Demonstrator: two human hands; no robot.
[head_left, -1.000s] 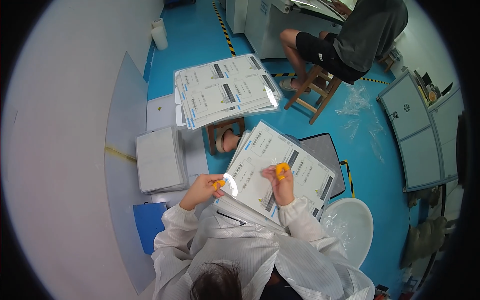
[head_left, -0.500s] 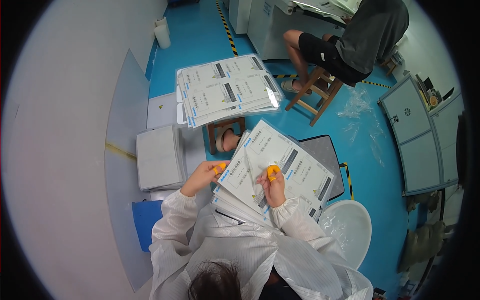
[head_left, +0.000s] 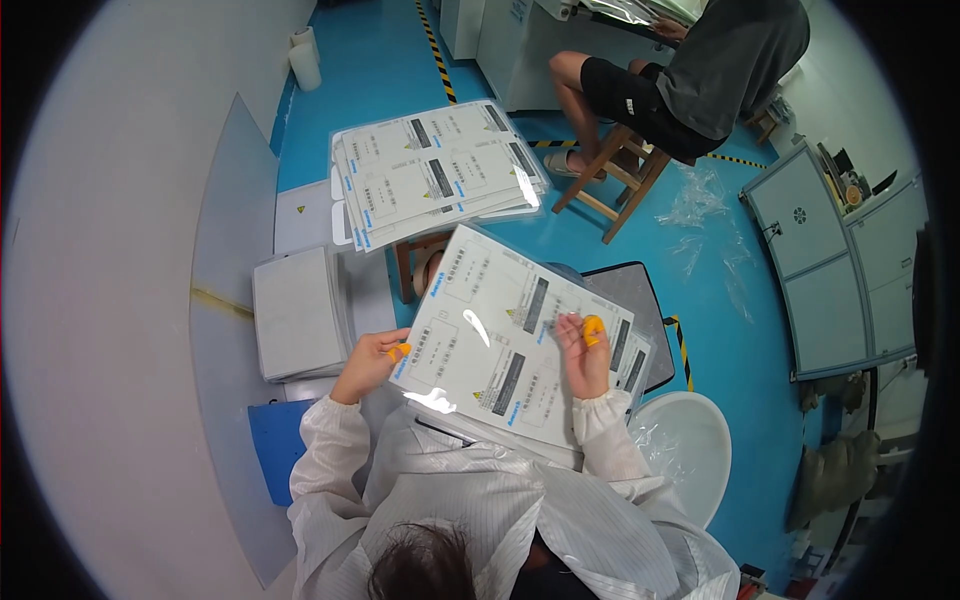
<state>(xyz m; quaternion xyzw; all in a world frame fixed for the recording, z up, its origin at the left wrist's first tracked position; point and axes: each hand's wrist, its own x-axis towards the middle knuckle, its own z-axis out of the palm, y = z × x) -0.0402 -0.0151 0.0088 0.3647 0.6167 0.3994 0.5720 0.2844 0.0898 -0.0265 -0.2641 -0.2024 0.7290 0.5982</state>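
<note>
My left hand [head_left: 370,366], with an orange finger cot, is closed on the left edge of a printed white sheet [head_left: 470,340]. This glossy sheet has black text boxes, blue lettering and yellow warning triangles, and lies askew over a stack of similar sheets [head_left: 640,355] on my lap. Above its right part is my right hand [head_left: 584,358], fingers apart and slightly bent, with orange cots on the fingertips. Whether it touches the sheet is hard to see. White sleeves cover both forearms.
Ahead, more printed sheets [head_left: 430,170] rest on a wooden stool [head_left: 405,270]. A pale stack [head_left: 295,315] and blue bin [head_left: 280,450] stand left. On the right are a white tub [head_left: 690,450] with clear film and a cabinet [head_left: 820,260]. A person sits on a stool [head_left: 620,190].
My left hand has moved left and down with the sheet's edge, drawing the top sheet leftward over the stack. My right hand has shifted right and its fingers have loosened.
</note>
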